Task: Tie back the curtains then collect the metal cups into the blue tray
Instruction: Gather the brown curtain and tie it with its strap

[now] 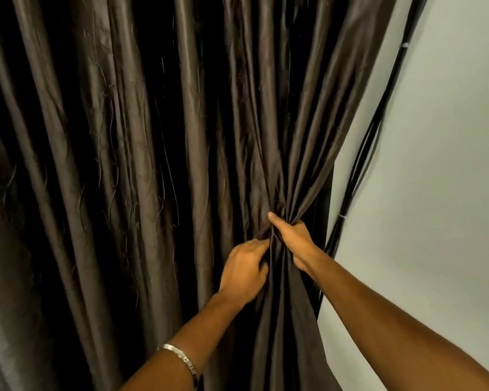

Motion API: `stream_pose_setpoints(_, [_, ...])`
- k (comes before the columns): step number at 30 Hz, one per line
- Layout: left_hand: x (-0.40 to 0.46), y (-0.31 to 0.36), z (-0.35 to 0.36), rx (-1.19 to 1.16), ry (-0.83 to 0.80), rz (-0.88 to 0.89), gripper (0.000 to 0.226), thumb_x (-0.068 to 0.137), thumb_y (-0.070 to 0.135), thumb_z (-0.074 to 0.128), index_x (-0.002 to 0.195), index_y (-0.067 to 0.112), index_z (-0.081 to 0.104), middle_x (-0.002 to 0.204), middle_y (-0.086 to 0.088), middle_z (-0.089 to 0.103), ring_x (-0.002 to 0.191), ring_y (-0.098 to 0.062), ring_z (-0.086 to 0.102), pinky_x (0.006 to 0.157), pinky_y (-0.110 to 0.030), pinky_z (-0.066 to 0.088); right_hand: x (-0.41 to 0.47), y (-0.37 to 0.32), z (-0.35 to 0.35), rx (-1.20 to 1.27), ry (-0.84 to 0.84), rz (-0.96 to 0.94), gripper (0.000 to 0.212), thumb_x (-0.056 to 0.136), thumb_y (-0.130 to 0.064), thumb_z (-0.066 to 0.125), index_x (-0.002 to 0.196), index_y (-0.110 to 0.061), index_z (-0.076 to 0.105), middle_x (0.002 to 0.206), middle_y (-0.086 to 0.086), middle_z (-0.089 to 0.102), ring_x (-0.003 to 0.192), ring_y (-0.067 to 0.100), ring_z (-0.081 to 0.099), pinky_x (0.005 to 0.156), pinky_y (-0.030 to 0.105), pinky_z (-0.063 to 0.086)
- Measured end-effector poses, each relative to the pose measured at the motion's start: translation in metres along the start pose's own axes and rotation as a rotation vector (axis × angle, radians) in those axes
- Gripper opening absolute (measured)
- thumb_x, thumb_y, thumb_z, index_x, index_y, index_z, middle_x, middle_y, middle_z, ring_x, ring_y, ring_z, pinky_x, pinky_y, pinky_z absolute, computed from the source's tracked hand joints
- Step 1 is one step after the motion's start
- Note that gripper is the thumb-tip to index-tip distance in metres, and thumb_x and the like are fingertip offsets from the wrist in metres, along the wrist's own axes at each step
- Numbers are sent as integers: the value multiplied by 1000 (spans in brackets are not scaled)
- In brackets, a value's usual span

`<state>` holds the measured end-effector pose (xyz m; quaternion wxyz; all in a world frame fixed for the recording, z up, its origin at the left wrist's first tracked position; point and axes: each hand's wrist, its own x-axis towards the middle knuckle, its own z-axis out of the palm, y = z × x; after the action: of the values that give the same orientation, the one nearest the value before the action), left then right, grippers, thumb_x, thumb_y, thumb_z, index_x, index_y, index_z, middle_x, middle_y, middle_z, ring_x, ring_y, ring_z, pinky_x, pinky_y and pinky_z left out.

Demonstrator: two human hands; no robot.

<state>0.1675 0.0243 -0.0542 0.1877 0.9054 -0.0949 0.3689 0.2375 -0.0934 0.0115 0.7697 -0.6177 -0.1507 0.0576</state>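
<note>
A dark brown satin curtain [141,165] hangs in long folds across most of the view. Its right part is drawn together into a bunch [277,210] near the wall. My right hand [292,239] grips that bunch from the right, thumb lying over the front of the fabric. My left hand [244,270] holds the same bunch from the left just below, its fingers curled into the folds. A silver bangle sits on my left wrist. No metal cups and no blue tray are in view.
A pale wall [435,193] fills the right side. Several thin black cables [359,176] run down the wall beside the curtain's edge, held by small white clips.
</note>
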Motion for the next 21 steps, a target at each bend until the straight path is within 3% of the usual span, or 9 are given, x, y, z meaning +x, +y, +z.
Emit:
stream_pose_setpoints(2, [-4,-4,-15,176,220,-58,51,87,16,62,137,16,53,143,-7,49,134,-23,45,112,-38,39,6,0,-4,-27,130,-39,37,89,-28,71,119,-9,65,106,3,70,85,12,67,75,23,52])
stream_pose_setpoints(4, [-7,-7,-26,264,446,-207,61,86,25,65,142,12,42,149,-17,35,138,-32,35,110,-45,36,9,2,-9,-60,194,-53,49,90,-32,69,129,-5,59,117,6,66,99,20,64,84,27,49])
stream_pose_setpoints(7, [-9,-22,-32,267,554,-401,80,85,33,66,148,6,24,155,-23,21,140,-38,29,108,-53,35,7,2,-10,-35,150,-67,58,88,-38,69,136,-11,53,117,-2,64,102,16,61,89,26,48])
stream_pose_setpoints(9, [-7,-33,-32,41,442,-497,95,85,35,67,154,16,5,157,-18,26,138,-34,37,110,-51,37,4,2,-5,0,56,-78,52,86,-37,72,132,-19,56,110,-9,65,99,10,64,84,20,51])
stream_pose_setpoints(12, [-4,-35,-29,-267,105,-499,95,92,31,60,153,33,-13,145,-5,50,121,-23,58,102,-40,48,1,4,10,35,-117,-35,43,78,-38,76,117,-25,63,112,-5,71,97,8,69,77,18,55])
stream_pose_setpoints(14, [-2,-28,-19,-309,-149,-360,82,94,23,53,156,32,0,147,1,47,126,-18,53,105,-35,45,-2,2,23,24,-221,17,44,70,-40,78,110,-24,68,113,1,73,101,14,70,84,26,56])
stream_pose_setpoints(16, [2,-21,-6,-337,-287,-286,65,90,17,50,150,27,27,144,-2,49,129,-19,50,107,-37,44,-4,-1,35,-35,-289,63,51,64,-41,81,109,-19,71,110,5,74,102,21,70,91,34,54])
stream_pose_setpoints(18, [5,-16,0,-334,-301,-291,46,89,18,51,134,21,46,127,-5,58,117,-22,57,99,-42,49,-2,-2,39,-91,-245,56,44,66,-37,85,104,-20,73,103,4,75,98,21,71,90,36,55])
stream_pose_setpoints(21, [6,-17,-9,-195,-141,-266,35,91,26,56,125,21,53,116,2,63,105,-15,61,88,-39,53,5,-1,34,-38,-24,-21,16,79,-25,80,91,-25,70,96,-1,74,83,10,70,71,23,54])
